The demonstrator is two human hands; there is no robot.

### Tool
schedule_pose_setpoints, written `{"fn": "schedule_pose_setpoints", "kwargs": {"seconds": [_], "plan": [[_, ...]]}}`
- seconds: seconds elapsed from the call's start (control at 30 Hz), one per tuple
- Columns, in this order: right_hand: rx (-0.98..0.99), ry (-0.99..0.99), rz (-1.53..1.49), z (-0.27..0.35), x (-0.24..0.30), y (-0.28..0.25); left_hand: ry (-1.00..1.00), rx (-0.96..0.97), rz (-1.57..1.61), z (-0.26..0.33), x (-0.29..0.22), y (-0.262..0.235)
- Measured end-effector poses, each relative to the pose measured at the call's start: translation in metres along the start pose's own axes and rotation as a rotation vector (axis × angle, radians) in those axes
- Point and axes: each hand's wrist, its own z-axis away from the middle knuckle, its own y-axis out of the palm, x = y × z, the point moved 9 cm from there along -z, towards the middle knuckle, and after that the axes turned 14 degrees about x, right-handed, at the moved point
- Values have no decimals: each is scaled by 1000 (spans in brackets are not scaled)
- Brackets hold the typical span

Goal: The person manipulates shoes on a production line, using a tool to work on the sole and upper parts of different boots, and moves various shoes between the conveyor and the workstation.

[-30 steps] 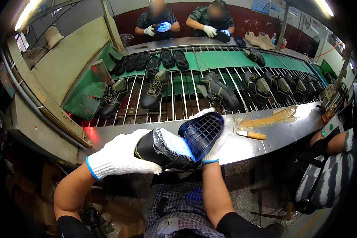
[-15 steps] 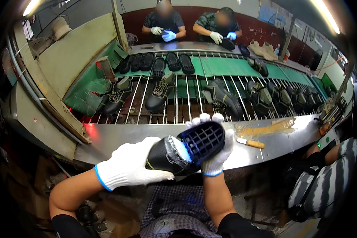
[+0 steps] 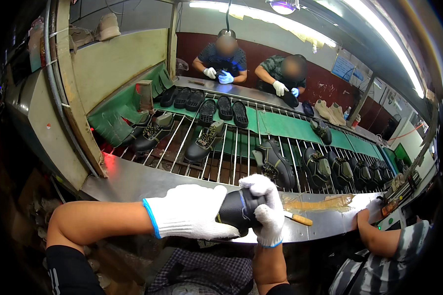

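Note:
A black shoe (image 3: pixel 230 210) is held level between my gloved hands above the near metal ledge. My left hand (image 3: pixel 194 211), in a white knit glove with a blue cuff, grips one end, its thumb along the underside. My right hand (image 3: pixel 266 209), gloved alike, is wrapped round the other end, thumb pressed on the near side. Dark material shows between the right fingers; how far the lattice-faced black sole reaches there is hidden. Close to my right hand lies a knife (image 3: pixel 300 219) with a yellow wooden handle, its blade partly covered by the hand.
Beyond the ledge (image 3: pixel 120 172) runs a metal roller conveyor (image 3: pixel 231 160) carrying several black shoes (image 3: pixel 317 167) and, on green sheeting (image 3: pixel 285 125), several black soles (image 3: pixel 206 112). Two gloved co-workers (image 3: pixel 226 56) work across it. A person in a striped sleeve (image 3: pixel 412 241) is at right.
The right hand has turned the sole over against the shoe, so its lattice face no longer shows. My view has tilted, and a bare arm of the person at right now rests on the ledge.

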Motion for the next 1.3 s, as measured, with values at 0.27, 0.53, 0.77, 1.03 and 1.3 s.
{"fn": "schedule_pose_setpoints", "kwargs": {"seconds": [0.27, 0.53, 0.77, 1.03, 1.3], "plan": [[118, 107, -1, 14, 9, -14, 133, -32, -143, -2, -37, 8], [-76, 113, 134, 19, 27, -25, 152, -43, -123, -14, -48, -4], [27, 109, 81, 31, 21, -30, 229, -22, -181, -11, -54, 3], [260, 174, 617, -7, 51, 0, 212, -70, -164, -11, -33, -3], [121, 315, 510, -60, -18, 24, -6, -76, 148, -9, 71, -33]]}}
